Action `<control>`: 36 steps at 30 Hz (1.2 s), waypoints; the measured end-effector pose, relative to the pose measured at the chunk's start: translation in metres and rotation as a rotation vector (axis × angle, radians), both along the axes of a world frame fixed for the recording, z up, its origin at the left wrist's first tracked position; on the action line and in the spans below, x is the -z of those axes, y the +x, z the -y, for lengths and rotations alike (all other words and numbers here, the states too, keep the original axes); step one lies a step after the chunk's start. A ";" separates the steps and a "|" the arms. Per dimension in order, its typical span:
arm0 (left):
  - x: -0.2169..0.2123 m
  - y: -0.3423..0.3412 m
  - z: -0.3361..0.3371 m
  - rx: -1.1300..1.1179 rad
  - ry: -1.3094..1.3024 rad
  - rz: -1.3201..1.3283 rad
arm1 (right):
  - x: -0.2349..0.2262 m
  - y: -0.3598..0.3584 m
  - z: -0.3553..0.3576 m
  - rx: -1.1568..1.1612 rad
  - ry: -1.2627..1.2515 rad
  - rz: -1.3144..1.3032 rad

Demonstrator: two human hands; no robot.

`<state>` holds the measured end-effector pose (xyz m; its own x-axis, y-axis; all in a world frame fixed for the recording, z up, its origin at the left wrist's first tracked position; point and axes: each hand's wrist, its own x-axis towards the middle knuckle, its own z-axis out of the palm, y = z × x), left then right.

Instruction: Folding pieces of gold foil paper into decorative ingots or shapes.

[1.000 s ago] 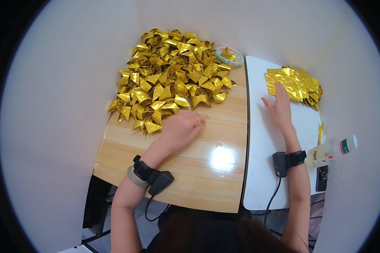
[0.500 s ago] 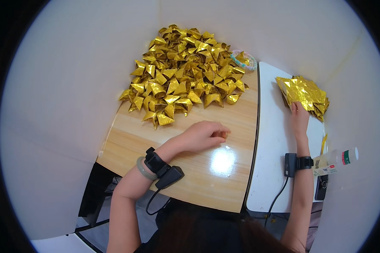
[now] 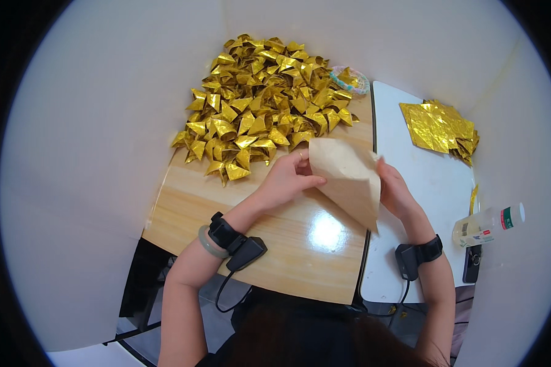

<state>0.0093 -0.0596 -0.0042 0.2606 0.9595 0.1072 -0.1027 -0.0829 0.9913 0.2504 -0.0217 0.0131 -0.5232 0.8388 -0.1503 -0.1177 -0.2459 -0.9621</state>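
One brown-backed gold foil paper sheet [image 3: 344,168] is held up between the hands: its left side is pinched by the left hand [image 3: 286,181], thumb in front, while its right edge is met by the right hand [image 3: 398,192], whose closure cannot be told. No completed fold can be made out in it. Beyond the grip, leftward, a large heap of folded gold pieces [image 3: 257,101] seems finished; beyond it, rightward, a stack of flat gold sheets [image 3: 436,127] is apparently left unfolded.
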 end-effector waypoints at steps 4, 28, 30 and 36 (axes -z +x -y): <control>0.006 -0.007 -0.003 -0.054 0.001 -0.051 | -0.007 -0.005 0.004 0.006 0.033 0.013; -0.001 -0.023 -0.002 0.005 -0.270 -0.344 | -0.003 0.037 -0.025 -0.105 1.134 0.694; 0.000 -0.020 0.004 -0.248 0.468 -0.957 | -0.006 0.029 -0.015 -0.228 1.049 0.659; -0.012 -0.022 0.011 0.306 0.462 -0.793 | -0.023 -0.002 0.020 -0.403 1.161 0.632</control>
<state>-0.0126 -0.0709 0.0076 0.6516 0.7451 0.1421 0.5003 -0.5629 0.6579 0.2488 -0.0419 0.0357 -0.8629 0.4533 0.2235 0.2980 0.8135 -0.4994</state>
